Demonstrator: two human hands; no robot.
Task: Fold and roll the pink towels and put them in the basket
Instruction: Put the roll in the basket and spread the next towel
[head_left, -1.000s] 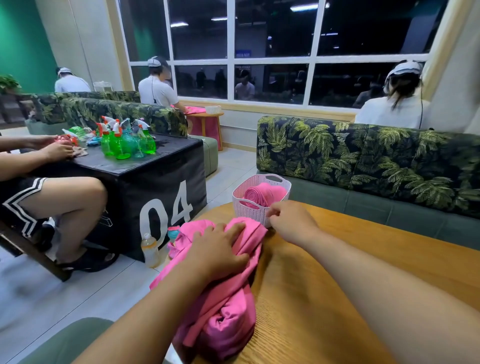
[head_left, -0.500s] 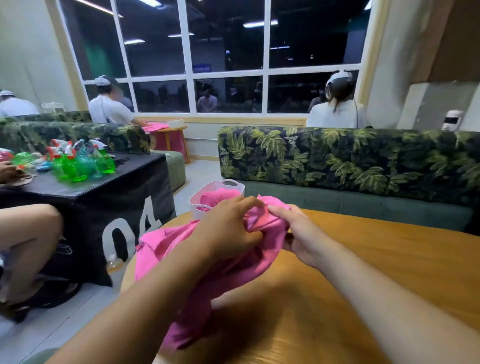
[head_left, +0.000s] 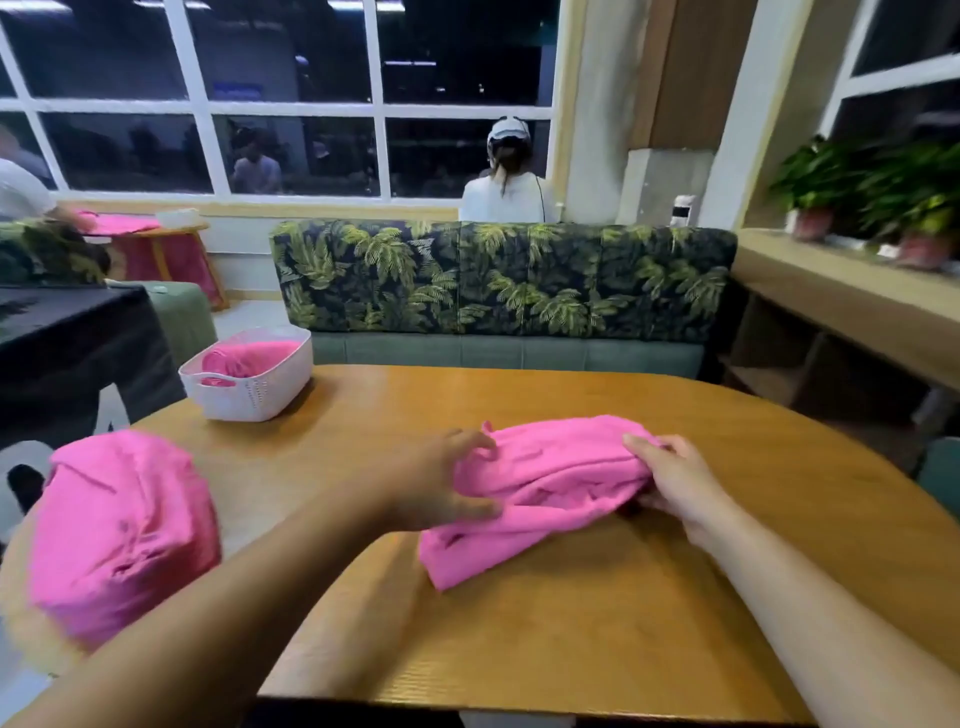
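Lying near the middle of the glossy, wood-grain oval tabletop (head_left: 571, 623): one bright pink terry towel (head_left: 545, 493), soft and creased, bunching into a long, low hump. The left hand (head_left: 441, 483) is pinching its left end, fingers curved above and thumb below, though motion blur is softening the detail. The right hand (head_left: 675, 483) is gripping its right end, thumb lying on top and fingers tucking underneath. A white perforated plastic basket (head_left: 249, 400), rectangular with rounded corners, is sitting at the table's far left edge, well apart from the hands, and is holding a rolled pink towel (head_left: 244, 358). A rumpled heap of pink cloth (head_left: 114, 530) is resting at the table's near left edge. A palm-leaf-print upholstered sofa (head_left: 498, 280) is standing behind the table.
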